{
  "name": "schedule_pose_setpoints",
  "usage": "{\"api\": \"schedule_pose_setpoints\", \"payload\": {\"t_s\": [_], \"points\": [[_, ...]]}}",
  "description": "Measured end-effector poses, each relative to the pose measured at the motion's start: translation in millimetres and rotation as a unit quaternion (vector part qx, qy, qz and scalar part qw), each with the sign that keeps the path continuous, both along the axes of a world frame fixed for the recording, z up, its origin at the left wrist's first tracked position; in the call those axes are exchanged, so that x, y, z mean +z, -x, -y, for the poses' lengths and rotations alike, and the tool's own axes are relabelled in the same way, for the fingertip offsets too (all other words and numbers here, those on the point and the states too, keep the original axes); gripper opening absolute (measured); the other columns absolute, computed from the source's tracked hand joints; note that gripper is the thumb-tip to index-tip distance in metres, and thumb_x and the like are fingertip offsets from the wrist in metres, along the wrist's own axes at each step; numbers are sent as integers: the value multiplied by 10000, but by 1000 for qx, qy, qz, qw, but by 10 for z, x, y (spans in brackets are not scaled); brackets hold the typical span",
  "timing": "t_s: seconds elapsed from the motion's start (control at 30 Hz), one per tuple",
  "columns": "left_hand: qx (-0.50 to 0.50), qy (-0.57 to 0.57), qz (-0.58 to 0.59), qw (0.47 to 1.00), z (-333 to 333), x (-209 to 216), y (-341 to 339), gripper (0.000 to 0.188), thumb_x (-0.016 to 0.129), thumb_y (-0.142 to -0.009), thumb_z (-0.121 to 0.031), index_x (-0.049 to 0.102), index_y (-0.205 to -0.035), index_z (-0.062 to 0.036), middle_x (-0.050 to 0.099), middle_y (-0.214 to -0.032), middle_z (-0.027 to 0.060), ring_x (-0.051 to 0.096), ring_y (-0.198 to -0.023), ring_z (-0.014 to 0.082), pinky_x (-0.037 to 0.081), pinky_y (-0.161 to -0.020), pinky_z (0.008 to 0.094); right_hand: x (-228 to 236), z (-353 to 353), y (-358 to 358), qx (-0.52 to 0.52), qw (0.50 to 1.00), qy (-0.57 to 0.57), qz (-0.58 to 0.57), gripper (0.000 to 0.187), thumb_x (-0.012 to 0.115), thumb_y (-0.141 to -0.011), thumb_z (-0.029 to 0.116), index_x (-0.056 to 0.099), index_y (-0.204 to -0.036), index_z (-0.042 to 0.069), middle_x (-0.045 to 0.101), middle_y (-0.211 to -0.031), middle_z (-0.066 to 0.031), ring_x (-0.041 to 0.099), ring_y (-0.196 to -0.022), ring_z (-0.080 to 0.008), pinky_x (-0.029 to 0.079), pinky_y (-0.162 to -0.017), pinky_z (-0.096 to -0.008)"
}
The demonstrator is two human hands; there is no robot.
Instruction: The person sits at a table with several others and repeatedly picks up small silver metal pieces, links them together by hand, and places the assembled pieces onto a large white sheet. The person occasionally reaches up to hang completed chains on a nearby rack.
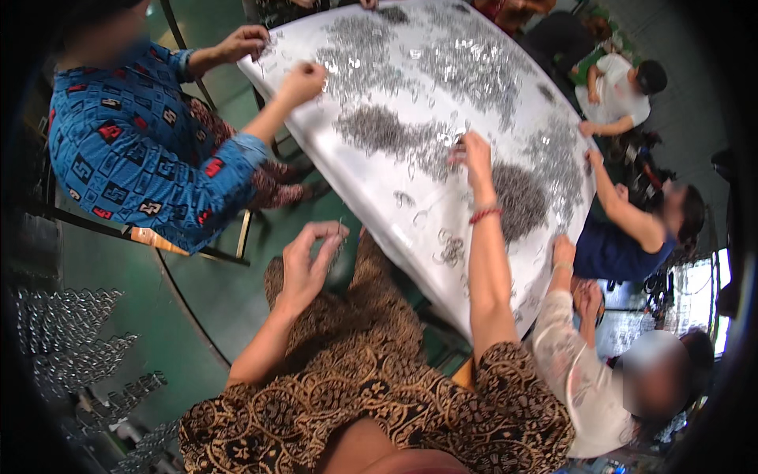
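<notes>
My left hand (305, 265) is raised over my lap, off the table's near edge, with thumb and forefinger pinched together. A thin, chain-like metal piece (335, 251) hangs from that pinch; its exact shape is blurred. My right hand (475, 158), with a red bracelet (485, 214) at its wrist, reaches across the white table (383, 207). Its fingers are bent and somewhat apart, just above scattered small metal links (433, 148). Beside my right wrist lies a dense dark heap of metal pieces (517, 204). A few loose rings (448, 246) lie nearer to me.
Another dark heap (369, 128) and wide spreads of shiny links (474, 67) cover the far tabletop. A person in a blue patterned shirt (134, 150) works at left; several others sit along the right side. Racks of metal chain (67, 332) stand at lower left.
</notes>
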State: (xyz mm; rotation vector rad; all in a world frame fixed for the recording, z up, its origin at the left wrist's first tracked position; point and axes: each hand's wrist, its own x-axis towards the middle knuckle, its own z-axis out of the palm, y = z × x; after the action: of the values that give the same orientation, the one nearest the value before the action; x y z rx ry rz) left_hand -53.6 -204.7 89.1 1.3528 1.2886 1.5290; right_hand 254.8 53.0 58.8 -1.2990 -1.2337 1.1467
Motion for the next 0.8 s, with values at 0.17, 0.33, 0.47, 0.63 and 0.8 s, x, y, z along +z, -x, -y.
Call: {"api": "schedule_pose_setpoints", "payload": {"t_s": [0.17, 0.33, 0.47, 0.63, 0.8], "points": [[-11, 5, 6, 1000, -104, -57, -62, 74, 614, -930, -17, 621, -995, 19, 699, -968, 81, 644, -860, 121, 520, -761, 260, 45, 49, -11, -23, 989, 57, -132, 170, 542, -940, 144, 577, -878, -11, 572, -847, -93, 642, -754, -228, 581, -623, -348], [-16, 26, 26, 999, -170, -115, -60, 71, 606, -936, -18, 619, -1001, 9, 701, -985, 71, 636, -847, 109, 520, -724, 247, -138, 81, -29, -66, 960, 148, -227, 171, 656, -900, 121, 561, -980, 2, 587, -878, -111, 636, -762, -226, 591, -666, -346], [-12, 35, 13, 999, -192, -214, -28, 72, 607, -935, -19, 617, -1000, 12, 703, -978, 73, 636, -848, 105, 514, -722, 240, -216, 143, -99, 25, 976, 113, -186, 498, 693, -825, -3, 462, -1264, -51, 602, -951, -166, 648, -732, -220, 555, -614, -305], [-10, 33, -41, 999, -231, -249, 22, 70, 604, -932, -15, 616, -991, 22, 704, -970, 85, 643, -853, 114, 511, -761, 251, -224, 292, -140, 2, 992, 80, 94, 699, 648, -753, -107, 372, -1394, -60, 630, -946, -157, 665, -711, -210, 557, -598, -291], [-24, 7, -1, 1000, -332, -258, 75, 66, 610, -931, -21, 617, -977, 24, 701, -970, 87, 643, -868, 128, 511, -773, 258, -267, 299, -124, -30, 988, 133, 67, 487, 630, -729, -133, 594, -1212, -80, 652, -802, -128, 668, -686, -192, 565, -614, -287]]}}
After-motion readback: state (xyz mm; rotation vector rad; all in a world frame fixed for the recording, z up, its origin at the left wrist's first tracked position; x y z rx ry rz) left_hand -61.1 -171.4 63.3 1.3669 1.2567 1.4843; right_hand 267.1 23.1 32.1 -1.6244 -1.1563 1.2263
